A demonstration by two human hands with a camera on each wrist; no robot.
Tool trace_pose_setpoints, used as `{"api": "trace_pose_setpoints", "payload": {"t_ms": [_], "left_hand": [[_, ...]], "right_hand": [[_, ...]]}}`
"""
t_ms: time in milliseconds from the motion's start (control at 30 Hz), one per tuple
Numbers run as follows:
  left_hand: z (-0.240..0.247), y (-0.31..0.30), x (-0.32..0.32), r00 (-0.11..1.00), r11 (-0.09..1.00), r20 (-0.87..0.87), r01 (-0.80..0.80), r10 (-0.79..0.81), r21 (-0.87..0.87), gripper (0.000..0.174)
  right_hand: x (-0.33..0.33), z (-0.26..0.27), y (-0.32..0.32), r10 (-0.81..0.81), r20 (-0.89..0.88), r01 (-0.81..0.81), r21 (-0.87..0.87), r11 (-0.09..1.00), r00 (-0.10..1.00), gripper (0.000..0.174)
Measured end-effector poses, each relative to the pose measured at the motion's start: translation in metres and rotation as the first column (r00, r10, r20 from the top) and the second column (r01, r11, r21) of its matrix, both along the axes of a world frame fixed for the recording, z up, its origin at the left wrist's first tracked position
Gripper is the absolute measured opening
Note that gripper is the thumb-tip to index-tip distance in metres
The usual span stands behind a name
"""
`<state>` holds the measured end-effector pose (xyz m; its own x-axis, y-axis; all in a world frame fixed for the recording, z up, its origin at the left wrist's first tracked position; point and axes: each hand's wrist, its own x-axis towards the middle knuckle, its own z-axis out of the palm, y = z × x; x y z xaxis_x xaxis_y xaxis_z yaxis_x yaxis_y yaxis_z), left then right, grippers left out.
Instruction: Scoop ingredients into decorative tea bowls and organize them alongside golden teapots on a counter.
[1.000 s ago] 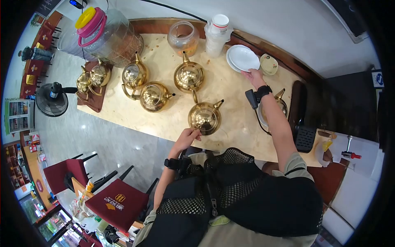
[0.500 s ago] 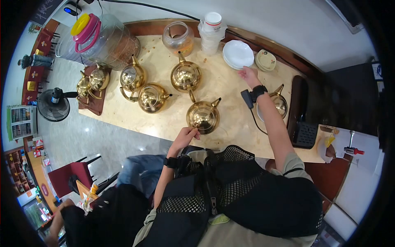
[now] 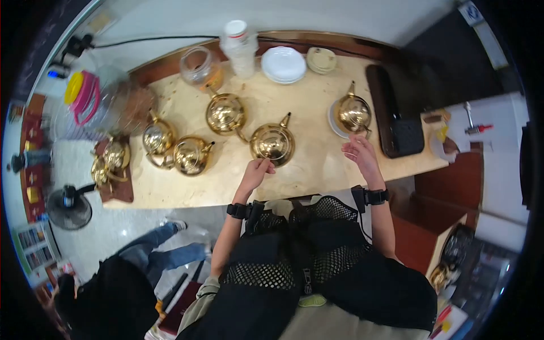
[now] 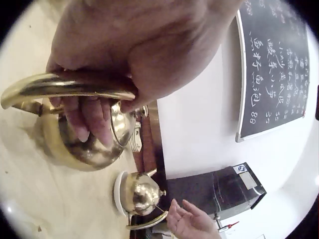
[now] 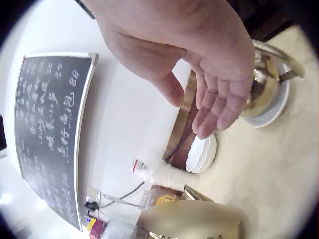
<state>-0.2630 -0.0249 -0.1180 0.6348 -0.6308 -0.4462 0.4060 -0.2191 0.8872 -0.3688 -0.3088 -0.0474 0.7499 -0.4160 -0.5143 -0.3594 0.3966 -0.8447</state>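
My left hand (image 3: 258, 174) grips the curved handle (image 4: 65, 85) of a shiny gold teapot (image 3: 272, 144) at the counter's front, fingers wrapped under it. Over at the right, my right hand (image 3: 362, 158) hovers beside another gold teapot (image 3: 352, 112) that sits on a white plate (image 3: 333, 124). Its fingers are loosely bent and hold nothing, as the right wrist view shows too. A third gold teapot (image 3: 225, 113) stands just behind and left of the gripped one.
Two more gold teapots, one nearer (image 3: 191, 156), stand to the left. At the back are a glass jar (image 3: 198, 67), stacked cups (image 3: 241, 51), white plates (image 3: 283, 64) and small yellowish dishes (image 3: 321, 59). A dark tray (image 3: 391, 113) lies right. Another person (image 3: 116, 294) is at lower left.
My right hand has left the white plates at the back and come toward me, near the teapot on the plate. My left hand stays on its teapot handle. Another person has come into view.
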Motion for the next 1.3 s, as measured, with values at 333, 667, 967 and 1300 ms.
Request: {"api": "trace_pose_setpoints", "payload": {"t_ms": [333, 667, 967, 1300], "left_hand": [[-0.014, -0.048, 0.031, 0.987, 0.988, 0.042, -0.152, 0.153, -0.031, 0.032], [0.044, -0.056, -0.005, 0.327, 0.877, 0.933, -0.39, -0.153, 0.28, 0.038], [0.046, -0.207, -0.043, 0.942, 0.98, 0.281, 0.153, -0.183, 0.125, 0.031], [0.01, -0.304, -0.054, 0.872, 0.973, -0.455, -0.227, 0.18, -0.05, 0.031]], "right_hand": [[-0.098, 0.002, 0.007, -0.331, -0.074, 0.332, -0.002, 0.943, 0.941, 0.017], [-0.107, -0.05, -0.041, -0.284, -0.094, 0.289, 0.044, 0.956, 0.954, 0.013], [-0.073, -0.114, -0.102, -0.198, -0.095, 0.206, 0.082, 0.975, 0.976, 0.019], [-0.058, -0.134, -0.129, 0.003, -0.078, 0.007, 0.126, 0.992, 0.997, 0.027]]}}
